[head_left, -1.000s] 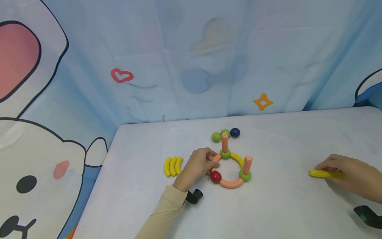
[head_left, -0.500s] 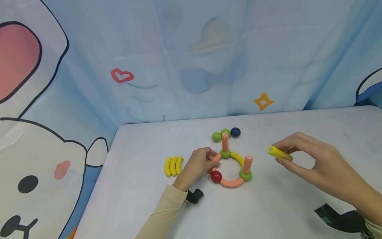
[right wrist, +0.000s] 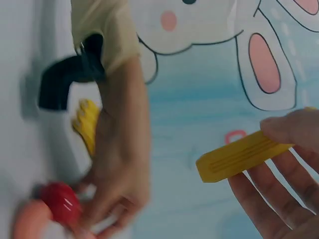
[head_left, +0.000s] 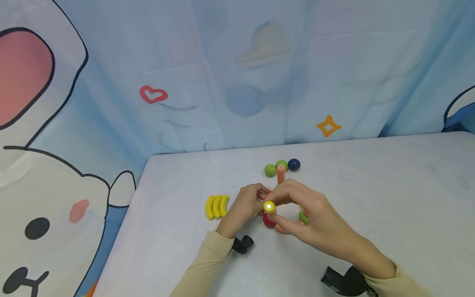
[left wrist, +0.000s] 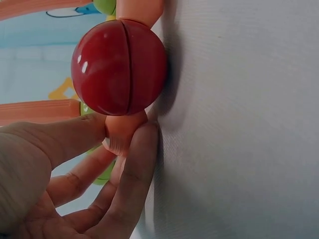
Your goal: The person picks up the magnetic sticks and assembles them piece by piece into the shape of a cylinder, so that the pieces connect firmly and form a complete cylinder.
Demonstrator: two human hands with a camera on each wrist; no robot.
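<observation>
My left hand [head_left: 243, 206] pinches a curved salmon-coloured piece [left wrist: 122, 130] of a toy ring, beside a glossy red ball [left wrist: 119, 67] with a groove round it. Between right thumb and fingers, my right hand [head_left: 315, 212] holds a straight yellow rod [right wrist: 244, 157] with grooved sides. Its round end faces up in the head view, overlapping the red ball. One upright salmon rod [head_left: 281, 175] rises behind my right fingers. That hand hides most of the ring; part of a green ball [head_left: 303, 217] shows past it.
Several curved yellow pieces [head_left: 217, 207] lie side by side left of my left hand. At the back are two green balls [head_left: 270, 170] and a dark blue ball [head_left: 294, 165]. A printed curtain [head_left: 222, 82] hangs behind the white table [head_left: 408, 185].
My right hand has carried the yellow rod from the right side of the table leftward to above the red ball, turning it upright. My left hand keeps its grip on the ring.
</observation>
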